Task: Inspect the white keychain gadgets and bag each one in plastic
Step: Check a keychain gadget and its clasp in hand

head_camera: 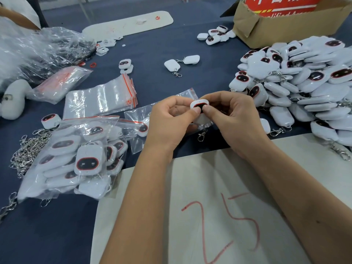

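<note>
Both hands hold one white keychain gadget with a dark, red-rimmed screen, above the blue table. My left hand grips it from the left and my right hand from the right, with both thumbs pressing on its screen. Its metal clasp dangles below. A large heap of loose gadgets lies to the right. A stack of small zip bags with red seals lies to the left. One bagged gadget lies just left of my left hand.
A big plastic bag of gadgets lies front left beside a pile of metal chains. A cardboard box stands back right. White paper marked "25" lies under my forearms. Crumpled plastic sits back left.
</note>
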`<action>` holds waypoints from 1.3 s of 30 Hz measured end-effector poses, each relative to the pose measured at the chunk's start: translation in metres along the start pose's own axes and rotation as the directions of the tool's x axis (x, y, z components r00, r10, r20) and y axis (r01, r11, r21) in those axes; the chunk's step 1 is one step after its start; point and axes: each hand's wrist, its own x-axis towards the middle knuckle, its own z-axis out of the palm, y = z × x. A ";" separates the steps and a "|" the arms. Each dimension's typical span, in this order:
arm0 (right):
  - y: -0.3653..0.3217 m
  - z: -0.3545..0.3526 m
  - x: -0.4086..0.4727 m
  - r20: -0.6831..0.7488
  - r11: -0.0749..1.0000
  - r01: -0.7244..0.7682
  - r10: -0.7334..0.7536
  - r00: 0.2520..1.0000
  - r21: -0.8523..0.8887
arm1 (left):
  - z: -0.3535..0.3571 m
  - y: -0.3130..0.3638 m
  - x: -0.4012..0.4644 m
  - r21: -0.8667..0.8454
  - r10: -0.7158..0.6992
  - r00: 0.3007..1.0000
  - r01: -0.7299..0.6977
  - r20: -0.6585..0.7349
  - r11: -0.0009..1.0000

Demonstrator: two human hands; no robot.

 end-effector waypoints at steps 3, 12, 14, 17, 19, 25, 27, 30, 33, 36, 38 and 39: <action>0.000 0.001 0.000 0.014 1.000 0.018 -0.018 1.000 0.022 | -0.001 0.000 0.001 -0.025 -0.016 1.000 0.016 0.000 1.000; 0.002 0.001 0.000 0.028 0.999 0.013 -0.014 0.999 0.052 | 0.000 -0.003 0.004 0.006 -0.069 0.998 0.069 0.014 0.998; 0.003 0.002 0.000 0.029 0.999 0.009 -0.010 1.000 0.034 | 0.000 -0.004 0.005 0.034 -0.063 0.998 0.063 0.004 0.997; 0.003 0.002 0.000 0.037 1.000 0.009 -0.010 0.999 0.025 | -0.001 -0.005 0.006 0.073 -0.051 0.999 0.051 -0.005 0.996; 0.003 0.002 0.000 0.042 1.000 0.012 -0.013 0.999 0.019 | -0.001 -0.005 0.006 0.088 -0.048 0.999 0.048 -0.009 0.995; 0.004 0.002 0.000 0.047 1.000 0.002 -0.004 0.999 0.030 | -0.003 -0.004 0.006 0.121 -0.021 1.000 0.022 -0.008 0.992; 0.004 0.002 0.000 0.047 0.999 -0.006 0.004 0.999 0.045 | -0.004 -0.003 0.007 0.166 0.013 1.000 -0.012 -0.002 0.986; 0.004 0.002 -0.001 0.059 0.999 0.005 -0.008 0.998 0.046 | -0.005 -0.005 0.008 0.203 0.066 0.998 -0.063 -0.008 0.977; 0.004 0.003 0.000 0.043 0.999 0.024 -0.026 0.999 0.049 | -0.003 -0.005 0.007 0.190 0.133 0.991 -0.125 -0.026 0.974; 0.004 0.003 0.000 0.044 0.998 0.026 -0.029 0.999 0.064 | -0.001 -0.004 0.007 0.140 0.206 0.979 -0.203 -0.005 0.969; 0.006 0.003 0.000 0.061 0.998 0.033 -0.036 0.997 0.050 | -0.003 -0.004 0.007 0.112 0.250 0.968 -0.250 0.014 0.962; 0.006 0.003 0.000 0.065 0.999 0.039 -0.041 0.997 0.035 | -0.003 -0.004 0.007 0.099 0.266 0.964 -0.266 0.018 0.959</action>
